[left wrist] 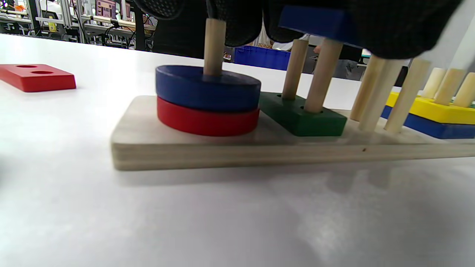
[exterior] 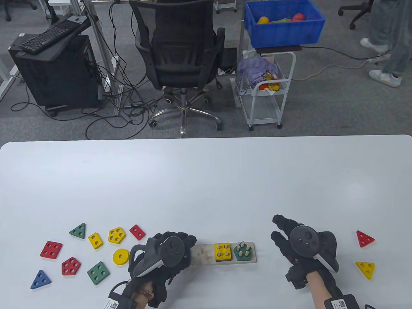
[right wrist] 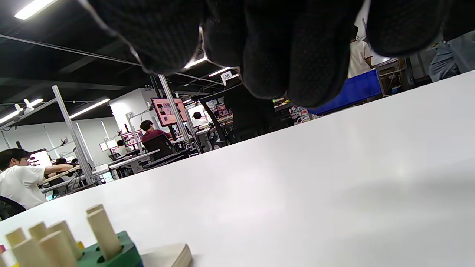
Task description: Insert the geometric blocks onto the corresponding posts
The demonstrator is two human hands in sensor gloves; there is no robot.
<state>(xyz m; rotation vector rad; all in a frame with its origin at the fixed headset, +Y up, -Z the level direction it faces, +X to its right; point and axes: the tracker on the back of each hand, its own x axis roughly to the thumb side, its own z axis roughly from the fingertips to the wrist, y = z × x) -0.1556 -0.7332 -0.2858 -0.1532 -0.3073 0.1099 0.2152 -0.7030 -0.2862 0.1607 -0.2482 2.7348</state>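
- Lying flat near the table's (exterior: 206, 180) front edge, the wooden peg board (exterior: 206, 255) runs its long axis left to right, pegs upright.
- On the board's leftmost single peg sits a blue round block (left wrist: 207, 88) stacked on a red round block (left wrist: 207, 120).
- Next along, a green two-hole block (left wrist: 302, 116) lies at the foot of its two pegs.
- The left hand (exterior: 170, 251) hovers over that left end of the board, fingers curled round a blue block (left wrist: 319, 21) held flat just above the tops of the two pegs.
- The three pegs beside them stand bare.
- Further right, a yellow square block (exterior: 222, 251) rests on a blue square block (left wrist: 426, 125) on four pegs, and a green pentagon block (exterior: 243, 251) sits on the five pegs at the board's right end.
- The right hand (exterior: 301, 244) hangs just right of the board, fingers loosely extended toward the far side, holding nothing.
- Loose blocks lie left of the board, among them a yellow ring (exterior: 120, 256), a green square (exterior: 98, 273) and a blue triangle (exterior: 40, 279).
- Well apart on the right lie a red triangle (exterior: 364, 238) and a yellow triangle (exterior: 365, 268).
- Beyond the table, a blue bin (exterior: 283, 24) on a white cart (exterior: 265, 87) holds coloured toys.
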